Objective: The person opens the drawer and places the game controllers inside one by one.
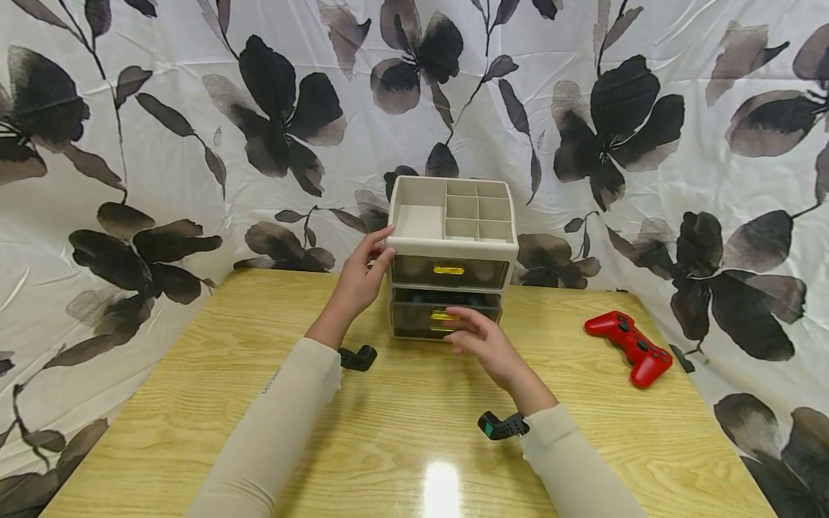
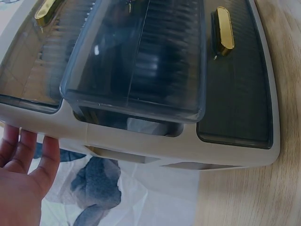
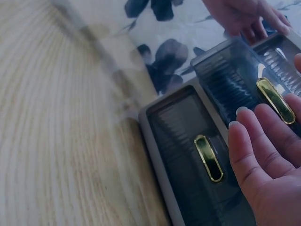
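A cream desktop organizer [image 1: 453, 247] with dark see-through drawers and gold handles stands at the back of the table. Its middle drawer [image 2: 136, 66] is pulled partly out, and something dark shows inside in the head view. My left hand [image 1: 359, 280] rests its fingertips against the organizer's left side near the top. Close in front of the middle drawer's gold handle [image 3: 276, 101] is my right hand [image 1: 482, 342], fingers loosely extended. Whether those fingers touch the handle is unclear. The top drawer [image 1: 414, 270] and bottom drawer [image 3: 183, 122] are closed.
A red game controller [image 1: 628, 347] lies on the wooden table [image 1: 388, 424] at the right. The organizer's top tray [image 1: 421, 219] has several compartments. Behind the table hangs a white cloth [image 1: 414, 144] with dark flowers.
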A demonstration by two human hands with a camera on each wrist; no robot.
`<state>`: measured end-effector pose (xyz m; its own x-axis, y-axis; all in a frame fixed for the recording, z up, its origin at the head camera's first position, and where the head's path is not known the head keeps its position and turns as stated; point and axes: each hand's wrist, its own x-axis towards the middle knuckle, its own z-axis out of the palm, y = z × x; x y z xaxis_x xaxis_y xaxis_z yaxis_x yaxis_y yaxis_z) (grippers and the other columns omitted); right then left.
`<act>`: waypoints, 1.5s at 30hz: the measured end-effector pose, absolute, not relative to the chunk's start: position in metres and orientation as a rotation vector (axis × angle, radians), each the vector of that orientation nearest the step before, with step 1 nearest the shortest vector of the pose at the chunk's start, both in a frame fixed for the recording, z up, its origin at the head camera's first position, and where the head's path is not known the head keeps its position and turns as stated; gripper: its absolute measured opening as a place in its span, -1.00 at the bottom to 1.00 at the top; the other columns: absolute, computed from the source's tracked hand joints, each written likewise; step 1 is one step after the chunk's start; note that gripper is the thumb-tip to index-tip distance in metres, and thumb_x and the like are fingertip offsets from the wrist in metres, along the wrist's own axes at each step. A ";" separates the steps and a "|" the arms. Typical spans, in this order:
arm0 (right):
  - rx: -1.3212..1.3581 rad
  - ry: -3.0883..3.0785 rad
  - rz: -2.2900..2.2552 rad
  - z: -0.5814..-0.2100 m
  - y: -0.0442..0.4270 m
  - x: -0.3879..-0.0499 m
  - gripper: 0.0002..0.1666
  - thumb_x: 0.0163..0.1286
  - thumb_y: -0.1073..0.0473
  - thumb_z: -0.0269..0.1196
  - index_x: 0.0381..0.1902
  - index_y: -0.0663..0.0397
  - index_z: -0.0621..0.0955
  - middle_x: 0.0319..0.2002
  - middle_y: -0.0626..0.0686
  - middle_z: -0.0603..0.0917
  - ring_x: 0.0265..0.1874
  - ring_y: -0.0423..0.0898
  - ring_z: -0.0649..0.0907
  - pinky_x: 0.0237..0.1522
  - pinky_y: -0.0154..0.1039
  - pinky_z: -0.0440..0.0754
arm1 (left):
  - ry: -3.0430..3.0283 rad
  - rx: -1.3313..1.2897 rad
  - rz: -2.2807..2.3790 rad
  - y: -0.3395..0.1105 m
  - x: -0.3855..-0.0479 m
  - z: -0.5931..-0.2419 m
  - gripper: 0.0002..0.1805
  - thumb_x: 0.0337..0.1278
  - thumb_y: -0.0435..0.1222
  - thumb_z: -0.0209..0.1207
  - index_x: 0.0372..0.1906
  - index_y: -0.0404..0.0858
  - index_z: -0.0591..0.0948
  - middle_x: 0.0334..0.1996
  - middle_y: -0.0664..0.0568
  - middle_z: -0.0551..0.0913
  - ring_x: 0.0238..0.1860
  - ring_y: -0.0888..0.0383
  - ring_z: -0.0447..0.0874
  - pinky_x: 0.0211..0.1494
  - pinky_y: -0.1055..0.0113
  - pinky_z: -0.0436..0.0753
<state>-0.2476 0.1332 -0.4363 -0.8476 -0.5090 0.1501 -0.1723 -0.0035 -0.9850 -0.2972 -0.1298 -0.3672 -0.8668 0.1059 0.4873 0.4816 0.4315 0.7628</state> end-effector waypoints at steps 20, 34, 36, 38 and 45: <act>-0.610 2.074 -1.931 -0.434 0.127 -0.268 -0.43 0.49 0.23 0.05 0.42 0.03 0.29 0.34 0.25 0.40 0.21 0.27 0.49 0.08 -0.02 0.60 | -2.313 -0.500 -1.400 -0.130 -0.297 -0.368 -0.52 0.46 -0.09 -0.03 0.41 0.12 0.32 -0.11 -0.11 0.53 -0.10 -0.02 0.55 -0.14 0.19 0.48; -0.614 2.033 -1.972 -0.432 0.125 -0.272 -0.40 0.48 0.23 0.05 0.44 0.12 0.25 0.34 0.32 0.36 0.24 0.32 0.45 0.10 0.06 0.57 | -2.309 -0.509 -1.402 -0.130 -0.298 -0.367 -0.52 0.45 -0.08 -0.03 0.41 0.13 0.32 -0.11 -0.12 0.53 -0.08 -0.02 0.55 -0.07 0.13 0.52; -0.617 2.028 -1.978 -0.432 0.124 -0.272 -0.40 0.48 0.23 0.05 0.44 0.12 0.25 0.34 0.32 0.36 0.24 0.32 0.44 0.10 0.06 0.57 | -2.304 -0.513 -1.405 -0.130 -0.298 -0.367 -0.52 0.45 -0.09 -0.03 0.40 0.13 0.32 -0.11 -0.12 0.53 -0.07 -0.03 0.55 -0.07 0.13 0.52; -0.618 2.028 -1.978 -0.432 0.124 -0.271 -0.40 0.48 0.22 0.05 0.44 0.11 0.25 0.34 0.32 0.36 0.24 0.33 0.44 0.10 0.06 0.57 | -2.301 -0.513 -1.406 -0.130 -0.298 -0.367 -0.52 0.45 -0.09 -0.03 0.40 0.13 0.32 -0.11 -0.12 0.53 -0.06 -0.03 0.56 -0.06 0.12 0.52; -0.623 2.030 -1.981 -0.435 0.125 -0.271 -0.40 0.49 0.20 0.07 0.44 0.08 0.25 0.34 0.31 0.37 0.23 0.33 0.44 0.10 0.07 0.57 | -2.309 -0.510 -1.407 -0.131 -0.297 -0.367 -0.53 0.46 -0.09 -0.03 0.41 0.11 0.32 -0.10 -0.12 0.51 -0.06 -0.02 0.54 -0.07 0.12 0.51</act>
<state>-0.2713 0.1246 -0.4354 -0.8810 -0.4567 0.1238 -0.1349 -0.0083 -0.9908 -0.2973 -0.1307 -0.3667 -0.8590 0.1052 0.5011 0.4936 0.4305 0.7557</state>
